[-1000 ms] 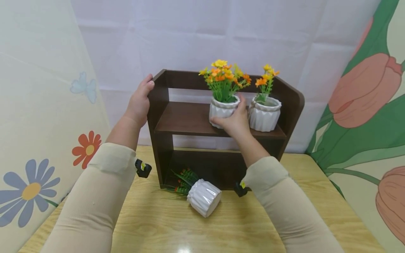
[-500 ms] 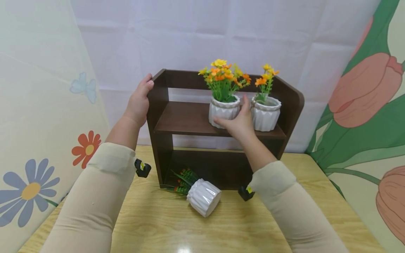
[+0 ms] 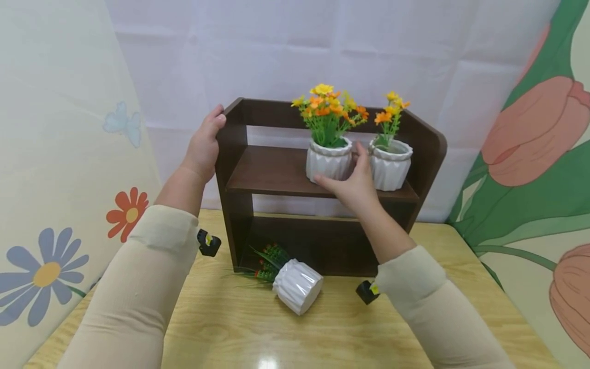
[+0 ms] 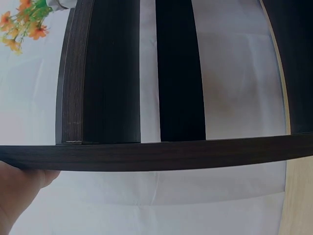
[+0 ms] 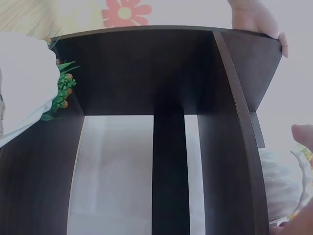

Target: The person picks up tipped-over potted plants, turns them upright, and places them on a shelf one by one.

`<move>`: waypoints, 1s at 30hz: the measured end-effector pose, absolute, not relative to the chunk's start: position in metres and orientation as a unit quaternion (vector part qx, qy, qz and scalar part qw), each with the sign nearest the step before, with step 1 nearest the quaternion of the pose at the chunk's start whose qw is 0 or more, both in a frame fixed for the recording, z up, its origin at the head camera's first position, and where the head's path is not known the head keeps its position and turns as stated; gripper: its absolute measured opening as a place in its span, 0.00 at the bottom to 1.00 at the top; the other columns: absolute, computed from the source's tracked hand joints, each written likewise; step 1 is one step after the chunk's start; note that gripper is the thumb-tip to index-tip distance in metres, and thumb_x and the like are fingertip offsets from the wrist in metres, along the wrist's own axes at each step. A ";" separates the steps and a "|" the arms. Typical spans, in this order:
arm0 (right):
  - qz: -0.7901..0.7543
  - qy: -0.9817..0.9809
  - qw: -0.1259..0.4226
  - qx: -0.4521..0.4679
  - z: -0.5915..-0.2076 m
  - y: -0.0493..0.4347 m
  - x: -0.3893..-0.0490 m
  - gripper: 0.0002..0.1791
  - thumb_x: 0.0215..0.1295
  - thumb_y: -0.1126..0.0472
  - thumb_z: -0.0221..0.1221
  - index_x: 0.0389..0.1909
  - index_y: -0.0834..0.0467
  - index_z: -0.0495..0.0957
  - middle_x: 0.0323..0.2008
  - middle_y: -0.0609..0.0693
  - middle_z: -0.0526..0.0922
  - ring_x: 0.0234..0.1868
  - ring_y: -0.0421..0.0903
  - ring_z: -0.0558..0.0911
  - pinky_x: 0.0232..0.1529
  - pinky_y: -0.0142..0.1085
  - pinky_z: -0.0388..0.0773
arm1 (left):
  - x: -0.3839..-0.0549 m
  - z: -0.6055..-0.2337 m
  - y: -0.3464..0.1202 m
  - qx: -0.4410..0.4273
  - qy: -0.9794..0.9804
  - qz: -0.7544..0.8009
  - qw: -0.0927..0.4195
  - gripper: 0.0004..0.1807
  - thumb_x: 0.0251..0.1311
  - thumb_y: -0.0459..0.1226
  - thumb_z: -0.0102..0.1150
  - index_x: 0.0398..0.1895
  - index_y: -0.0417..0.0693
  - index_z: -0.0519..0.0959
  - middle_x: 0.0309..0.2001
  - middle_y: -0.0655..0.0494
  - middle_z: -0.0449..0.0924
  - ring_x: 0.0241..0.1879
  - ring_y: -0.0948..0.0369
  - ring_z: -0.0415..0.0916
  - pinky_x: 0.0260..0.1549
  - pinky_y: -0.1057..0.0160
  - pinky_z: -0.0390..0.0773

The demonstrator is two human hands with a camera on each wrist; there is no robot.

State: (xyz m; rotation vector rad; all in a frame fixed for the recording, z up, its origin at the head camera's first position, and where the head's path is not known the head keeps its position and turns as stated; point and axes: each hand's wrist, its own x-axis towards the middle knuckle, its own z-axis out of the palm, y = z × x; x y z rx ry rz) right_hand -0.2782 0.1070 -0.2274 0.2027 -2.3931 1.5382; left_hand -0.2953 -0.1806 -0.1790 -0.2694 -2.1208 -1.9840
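Observation:
My left hand (image 3: pixel 205 146) holds the upper left side panel of a dark brown two-tier shelf (image 3: pixel 272 171), fingertips at its edge. In the right wrist view the fingers of that left hand (image 5: pixel 257 19) bend over the panel's edge. On the upper tier stands a white ribbed flowerpot (image 3: pixel 328 161) with orange and yellow flowers. My right hand (image 3: pixel 357 182) is spread loosely at this pot's right side, thumb in front of its lower wall, index finger pointing up between the pots. To the right stands a second white flowerpot (image 3: pixel 391 166) with fewer flowers.
A third white flowerpot (image 3: pixel 297 287) lies tipped on the wooden table (image 3: pixel 239 328) before the lower tier, its green plant with small red blooms (image 3: pixel 269 261) pointing left into the shelf. A white cloth (image 3: pixel 276 46) hangs behind; flower-printed panels stand at both sides.
My right hand has loosened around the middle flowerpot and slid right, its forearm swinging right too. The pot stays in place. My left hand keeps its hold; the view has shifted slightly.

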 end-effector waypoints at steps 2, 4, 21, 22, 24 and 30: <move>0.531 -0.832 0.142 0.076 -0.228 0.108 -0.274 0.63 0.49 0.50 0.74 0.77 0.52 0.39 0.75 0.59 0.54 0.75 0.53 0.55 0.74 0.48 0.56 | -0.295 -0.179 -0.181 -0.092 -0.724 -0.674 0.114 0.31 0.74 0.54 0.26 0.79 0.67 0.43 0.80 0.61 0.41 0.74 0.57 0.46 0.74 0.54 0.48; 0.526 -0.835 0.139 0.081 -0.230 0.109 -0.270 0.63 0.50 0.50 0.74 0.77 0.53 0.39 0.75 0.59 0.53 0.76 0.53 0.55 0.74 0.49 0.56 | -0.295 -0.179 -0.181 -0.092 -0.725 -0.673 0.117 0.31 0.75 0.54 0.27 0.79 0.66 0.43 0.80 0.62 0.40 0.75 0.58 0.45 0.75 0.54 0.48; 0.519 -0.844 0.089 0.100 -0.245 0.106 -0.236 0.63 0.51 0.47 0.73 0.78 0.47 0.37 0.77 0.57 0.48 0.77 0.54 0.51 0.74 0.52 0.54 | -0.298 -0.180 -0.181 -0.085 -0.738 -0.658 0.124 0.31 0.75 0.54 0.26 0.79 0.67 0.44 0.80 0.65 0.38 0.78 0.61 0.38 0.76 0.52 0.42; 0.519 -0.845 0.085 0.099 -0.246 0.105 -0.234 0.63 0.51 0.47 0.73 0.78 0.47 0.37 0.77 0.56 0.48 0.77 0.54 0.51 0.74 0.52 0.54 | -0.297 -0.180 -0.181 -0.084 -0.739 -0.657 0.124 0.31 0.75 0.54 0.26 0.79 0.68 0.44 0.80 0.65 0.38 0.78 0.61 0.37 0.76 0.51 0.42; 0.518 -0.845 0.081 0.101 -0.248 0.104 -0.231 0.63 0.51 0.47 0.73 0.78 0.47 0.37 0.77 0.57 0.48 0.77 0.55 0.52 0.74 0.52 0.55 | -0.297 -0.179 -0.181 -0.084 -0.738 -0.658 0.123 0.31 0.75 0.54 0.26 0.79 0.68 0.44 0.80 0.65 0.38 0.77 0.61 0.38 0.76 0.52 0.43; 0.513 -0.847 0.083 0.110 -0.256 0.103 -0.226 0.63 0.50 0.47 0.73 0.78 0.47 0.39 0.77 0.56 0.49 0.77 0.52 0.52 0.74 0.50 0.55 | -0.297 -0.179 -0.181 -0.085 -0.735 -0.662 0.121 0.31 0.75 0.54 0.26 0.79 0.67 0.44 0.80 0.65 0.39 0.77 0.61 0.39 0.76 0.53 0.43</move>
